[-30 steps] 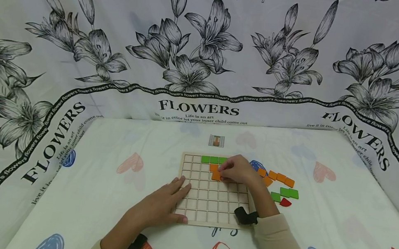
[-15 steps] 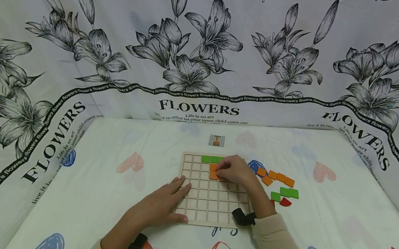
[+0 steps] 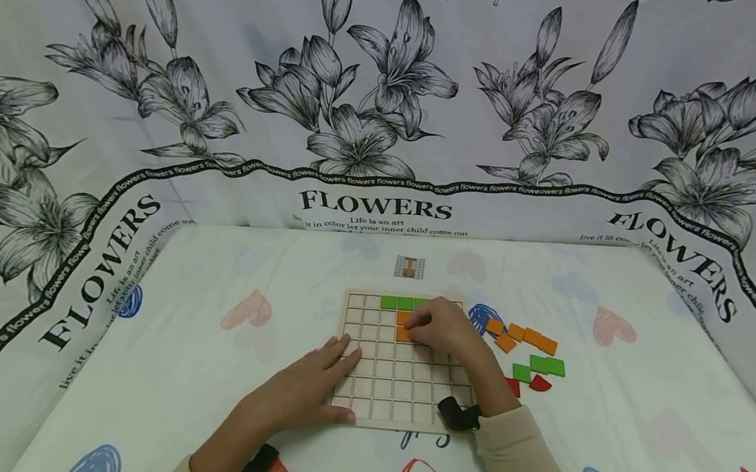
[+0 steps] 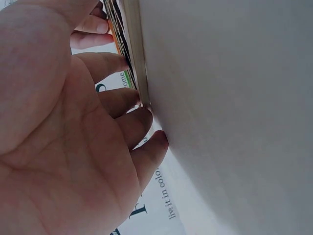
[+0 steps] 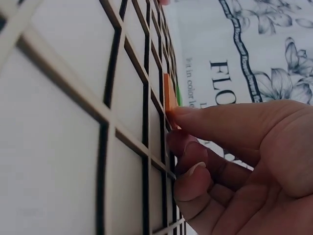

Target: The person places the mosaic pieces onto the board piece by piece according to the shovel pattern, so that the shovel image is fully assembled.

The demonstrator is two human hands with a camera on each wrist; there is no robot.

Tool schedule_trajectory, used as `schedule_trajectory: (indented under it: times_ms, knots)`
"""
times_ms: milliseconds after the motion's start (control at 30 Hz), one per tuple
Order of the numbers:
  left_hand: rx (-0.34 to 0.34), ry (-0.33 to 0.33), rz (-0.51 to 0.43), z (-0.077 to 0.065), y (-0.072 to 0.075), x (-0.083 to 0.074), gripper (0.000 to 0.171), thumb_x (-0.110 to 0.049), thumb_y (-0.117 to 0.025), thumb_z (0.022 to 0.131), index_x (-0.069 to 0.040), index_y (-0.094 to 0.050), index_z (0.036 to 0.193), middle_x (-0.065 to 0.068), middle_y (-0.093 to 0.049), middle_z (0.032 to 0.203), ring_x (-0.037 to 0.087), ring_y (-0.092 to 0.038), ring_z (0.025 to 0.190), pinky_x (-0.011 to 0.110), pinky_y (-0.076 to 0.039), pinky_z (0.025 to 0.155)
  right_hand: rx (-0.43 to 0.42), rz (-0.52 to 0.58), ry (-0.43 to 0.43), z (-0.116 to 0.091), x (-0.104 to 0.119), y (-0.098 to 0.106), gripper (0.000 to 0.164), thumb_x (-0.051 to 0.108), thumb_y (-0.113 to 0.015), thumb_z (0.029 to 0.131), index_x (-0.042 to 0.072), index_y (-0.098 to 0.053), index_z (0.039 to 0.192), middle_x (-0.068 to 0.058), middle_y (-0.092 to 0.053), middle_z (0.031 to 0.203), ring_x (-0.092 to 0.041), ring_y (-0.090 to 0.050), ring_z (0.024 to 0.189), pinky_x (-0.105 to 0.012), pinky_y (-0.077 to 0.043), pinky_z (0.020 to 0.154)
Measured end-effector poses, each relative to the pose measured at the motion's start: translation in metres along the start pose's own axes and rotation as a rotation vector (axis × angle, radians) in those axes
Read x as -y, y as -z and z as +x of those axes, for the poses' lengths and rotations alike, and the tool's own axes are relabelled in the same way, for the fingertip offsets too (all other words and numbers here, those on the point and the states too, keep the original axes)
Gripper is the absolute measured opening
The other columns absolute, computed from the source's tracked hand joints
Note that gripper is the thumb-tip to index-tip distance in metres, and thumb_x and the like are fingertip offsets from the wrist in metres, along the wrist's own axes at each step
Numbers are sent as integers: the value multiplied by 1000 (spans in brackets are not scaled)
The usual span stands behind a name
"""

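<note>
A square wooden grid board point(image 3: 394, 389) lies on the table. My left hand point(image 3: 303, 384) rests at its left edge with fingers spread; in the left wrist view the fingertips touch the board's rim point(image 4: 140, 58). Over the upper part of the board, my right hand point(image 3: 446, 328) holds an orange tile point(image 3: 403, 334) by its right side, at a cell. In the right wrist view the thumb lies against orange point(image 5: 169, 95), with the other fingers curled below. A second orange tile point(image 3: 402, 318) sits just above it, beneath a row of green tiles point(image 3: 398, 303), partly hidden by the hand.
Right of the board lie several loose orange tiles point(image 3: 531, 337), green tiles point(image 3: 539, 364) and red pieces point(image 3: 540, 383); my right forearm partly covers one red piece. A small picture card point(image 3: 409, 267) lies behind the board. Flower-printed cloth point(image 3: 393, 112) hangs at the back.
My right hand has shifted slightly left, and the lower orange tile has moved left into line under the upper one. A red piece beside the forearm has come into view. The left hand stays put.
</note>
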State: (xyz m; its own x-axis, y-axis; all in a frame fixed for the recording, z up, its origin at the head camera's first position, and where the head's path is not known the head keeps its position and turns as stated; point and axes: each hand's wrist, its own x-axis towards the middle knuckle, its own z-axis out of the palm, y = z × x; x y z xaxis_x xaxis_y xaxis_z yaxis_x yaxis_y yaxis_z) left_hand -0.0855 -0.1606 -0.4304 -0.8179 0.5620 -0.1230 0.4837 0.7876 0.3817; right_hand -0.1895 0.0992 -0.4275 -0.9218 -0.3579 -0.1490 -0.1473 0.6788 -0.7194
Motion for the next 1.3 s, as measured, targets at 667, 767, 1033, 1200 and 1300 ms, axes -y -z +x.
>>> schedule_trajectory:
  times_ms: [667,767,1033,1200,1300]
  knots:
    - [-21,-32,-21,-2,2,-1,91,-49,-74,87,-4,-35,156,23,-25,161,40,-23,148,53,-28,115,-145,-157,-209,-28,-51,77,24,14,-69,92,-1,-72,109,-17,-66,102,-30,-61,87,-46,-52,76]
    - [-25,-39,-23,-2,1,-1,91,-50,-73,86,-4,-35,156,23,-25,160,40,-24,147,53,-29,115,-128,-151,-261,-34,-57,84,29,16,-71,89,-2,-70,112,-21,-64,107,-33,-60,89,-47,-52,76]
    - [-28,-41,-17,-2,1,0,91,-50,-73,86,-4,-35,156,23,-25,161,40,-24,147,53,-29,114,-59,-151,-292,-32,-64,85,17,8,-75,84,-1,-68,97,-15,-64,94,-28,-59,79,-39,-51,67]
    - [-30,-40,-11,-3,1,-1,92,-50,-74,86,-5,-35,156,23,-25,161,40,-24,147,53,-30,114,-78,-147,-274,-30,-64,82,13,5,-75,84,1,-64,91,-14,-62,91,-27,-57,77,-38,-51,66]
    - [-25,-33,-3,-3,-1,0,92,-50,-74,86,-6,-34,156,22,-24,161,39,-24,148,53,-30,114,-88,-134,-248,-30,-64,82,11,4,-74,85,2,-65,90,-14,-63,91,-27,-58,76,-38,-51,65]
